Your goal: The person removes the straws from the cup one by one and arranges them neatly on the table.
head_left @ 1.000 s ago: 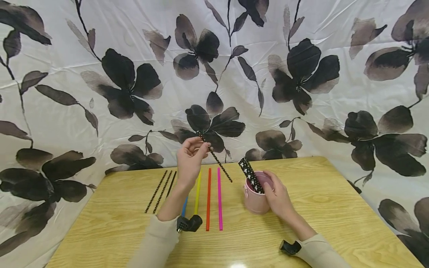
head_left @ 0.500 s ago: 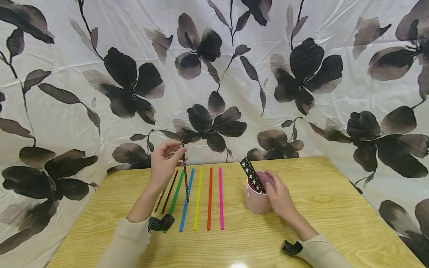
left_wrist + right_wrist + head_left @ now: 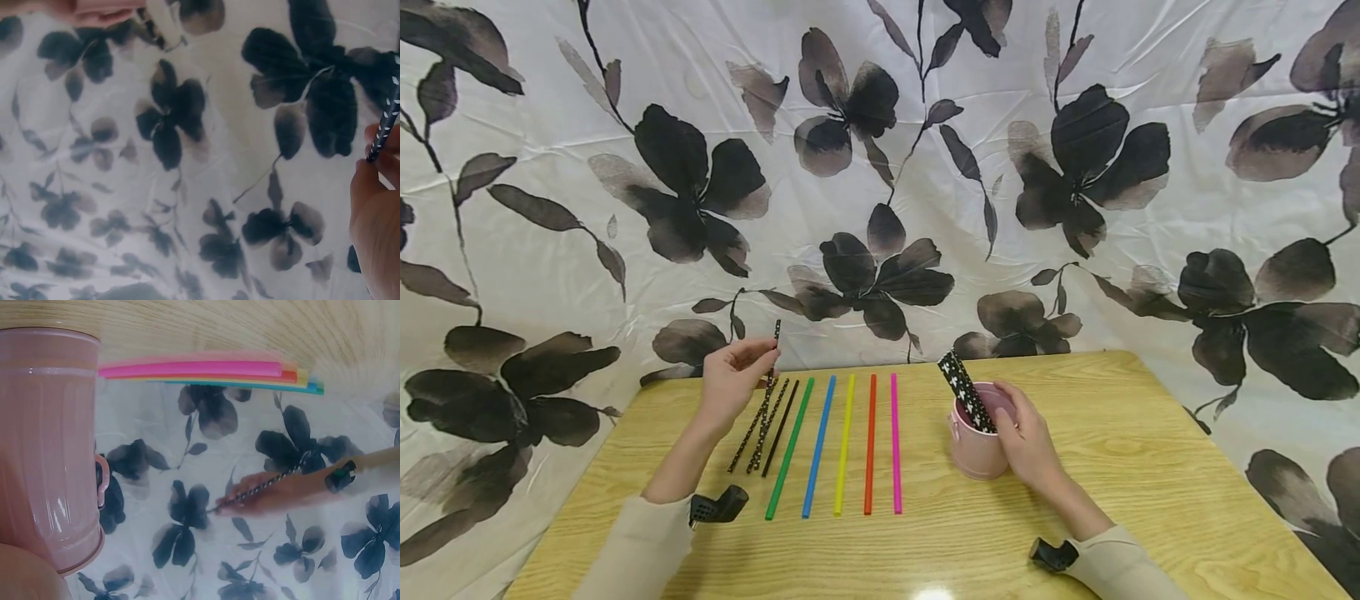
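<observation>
My left hand (image 3: 730, 385) pinches a black straw with white flecks (image 3: 387, 115) near its upper end, between thumb and fingers. That straw slants down over two similar patterned straws (image 3: 741, 443) at the left of the row, overlapping one of them in the head view. My right hand (image 3: 1028, 442) grips the side of a small pink metal bucket (image 3: 973, 457), thumb at the rim. Several black straws with white shapes (image 3: 964, 390) lean out of the bucket toward the left. In the right wrist view, the bucket's wall (image 3: 50, 450) fills the left side.
Right of the patterned straws lie a plain black straw (image 3: 780, 429), then green (image 3: 789, 450), blue (image 3: 817, 448), yellow (image 3: 844, 446), red (image 3: 870, 444) and pink (image 3: 896, 444) ones. A floral cloth (image 3: 970, 283) hangs behind the wooden table (image 3: 1135, 467).
My left hand has moved left and down with the straw, which has swung from slanting right to nearly lining up with the row. My right hand stays on the bucket.
</observation>
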`<state>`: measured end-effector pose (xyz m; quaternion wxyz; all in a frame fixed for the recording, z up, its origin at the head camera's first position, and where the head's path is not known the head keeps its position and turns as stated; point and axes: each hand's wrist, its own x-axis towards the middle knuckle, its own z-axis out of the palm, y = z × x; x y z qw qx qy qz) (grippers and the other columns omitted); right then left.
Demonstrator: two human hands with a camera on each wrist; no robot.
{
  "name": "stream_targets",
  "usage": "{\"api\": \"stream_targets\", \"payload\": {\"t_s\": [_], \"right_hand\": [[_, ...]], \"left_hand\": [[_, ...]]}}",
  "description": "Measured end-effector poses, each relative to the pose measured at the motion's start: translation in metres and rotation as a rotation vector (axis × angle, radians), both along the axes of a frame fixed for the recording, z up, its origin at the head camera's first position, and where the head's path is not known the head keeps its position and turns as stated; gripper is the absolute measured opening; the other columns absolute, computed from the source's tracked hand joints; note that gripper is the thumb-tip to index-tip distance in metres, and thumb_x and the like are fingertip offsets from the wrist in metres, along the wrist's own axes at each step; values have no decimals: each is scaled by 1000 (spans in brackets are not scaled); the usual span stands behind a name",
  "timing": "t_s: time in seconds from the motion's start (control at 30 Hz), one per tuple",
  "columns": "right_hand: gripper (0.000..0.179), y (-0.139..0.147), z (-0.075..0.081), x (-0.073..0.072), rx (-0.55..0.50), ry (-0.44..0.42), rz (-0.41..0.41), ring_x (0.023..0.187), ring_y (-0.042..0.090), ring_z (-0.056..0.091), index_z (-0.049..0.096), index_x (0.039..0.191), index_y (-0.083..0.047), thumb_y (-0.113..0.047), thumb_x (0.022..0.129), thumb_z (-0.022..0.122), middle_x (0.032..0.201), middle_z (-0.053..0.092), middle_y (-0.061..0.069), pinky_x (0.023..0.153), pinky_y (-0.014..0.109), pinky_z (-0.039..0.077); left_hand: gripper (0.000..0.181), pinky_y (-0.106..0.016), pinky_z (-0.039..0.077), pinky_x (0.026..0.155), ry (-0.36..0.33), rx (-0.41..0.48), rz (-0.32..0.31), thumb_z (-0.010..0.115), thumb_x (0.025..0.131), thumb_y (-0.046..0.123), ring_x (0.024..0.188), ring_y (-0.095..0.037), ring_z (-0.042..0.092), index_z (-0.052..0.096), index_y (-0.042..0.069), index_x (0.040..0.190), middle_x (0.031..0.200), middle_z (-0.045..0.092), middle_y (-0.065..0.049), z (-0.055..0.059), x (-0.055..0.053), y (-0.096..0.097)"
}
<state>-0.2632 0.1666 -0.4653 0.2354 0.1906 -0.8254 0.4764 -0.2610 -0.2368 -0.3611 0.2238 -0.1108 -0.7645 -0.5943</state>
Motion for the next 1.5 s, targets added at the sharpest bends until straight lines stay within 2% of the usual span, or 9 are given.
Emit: {"api": "stream_targets", "payload": {"t_s": [0.27, 0.43, 0.53, 0.73, 0.83, 1.0, 1.17, 1.37, 1.5], "right_hand": [[37, 0, 0, 0, 3, -3, 0, 114, 24, 42, 43, 127, -8, -12, 89, 45, 122, 48, 8, 93, 44, 33], [37, 0, 0, -1, -2, -2, -1, 114, 24, 42, 44, 126, -8, -11, 89, 45, 122, 49, 8, 93, 44, 33], [37, -1, 0, -1, -4, 1, 0, 114, 24, 42, 44, 126, -7, -11, 89, 45, 122, 49, 8, 93, 44, 33], [37, -1, -1, 1, -5, -12, 3, 115, 24, 42, 43, 127, -9, -13, 90, 45, 123, 48, 8, 93, 45, 33], [38, -1, 0, 1, -8, -19, 5, 114, 24, 42, 43, 127, -10, -13, 90, 45, 123, 48, 8, 93, 45, 33], [38, -1, 0, 0, -1, -22, 2, 114, 24, 42, 42, 128, -11, -14, 90, 44, 123, 48, 8, 93, 45, 33], [38, -1, 0, -1, -4, -10, -7, 114, 23, 42, 43, 127, -12, -13, 90, 45, 122, 49, 7, 93, 45, 33], [38, -1, 0, 0, 4, -4, -6, 114, 24, 42, 43, 127, -10, -13, 89, 45, 122, 49, 7, 93, 44, 33], [38, -1, 1, 0, 11, -6, -3, 115, 24, 41, 43, 127, -8, -13, 89, 44, 123, 48, 7, 93, 45, 32]], "left_hand": [[31, -31, 52, 56, -110, -111, 15, 62, 83, 16, 71, -23, 63, 60, 1, 110, 96, 60, -20, -32, -10, -43], [30, -29, 52, 55, -174, -123, 41, 64, 81, 20, 74, -29, 63, 62, 5, 108, 94, 61, -10, -46, -16, -65], [31, -29, 52, 55, -202, -139, 52, 64, 82, 21, 74, -28, 62, 62, 5, 108, 92, 62, -10, -55, -22, -75], [34, -28, 52, 57, -276, -235, 84, 64, 82, 20, 74, -12, 61, 60, 1, 110, 96, 61, -18, -79, -34, -92], [33, -28, 52, 56, -281, -281, 93, 63, 83, 17, 73, -11, 60, 60, 0, 111, 95, 61, -18, -89, -40, -97], [30, -29, 51, 54, -278, -333, 108, 63, 83, 16, 75, -16, 60, 61, 1, 109, 95, 62, -17, -96, -52, -102], [33, -30, 51, 55, -367, -320, 98, 62, 83, 19, 74, -16, 60, 60, 3, 111, 98, 62, -16, -103, -66, -106], [33, -29, 47, 49, -451, -289, 110, 63, 82, 17, 59, -14, 55, 60, 0, 110, 93, 62, -16, -112, -77, -109], [33, -28, 46, 50, -454, -321, 119, 64, 81, 17, 61, -14, 55, 61, -1, 109, 94, 63, -15, -115, -81, -111]]}}
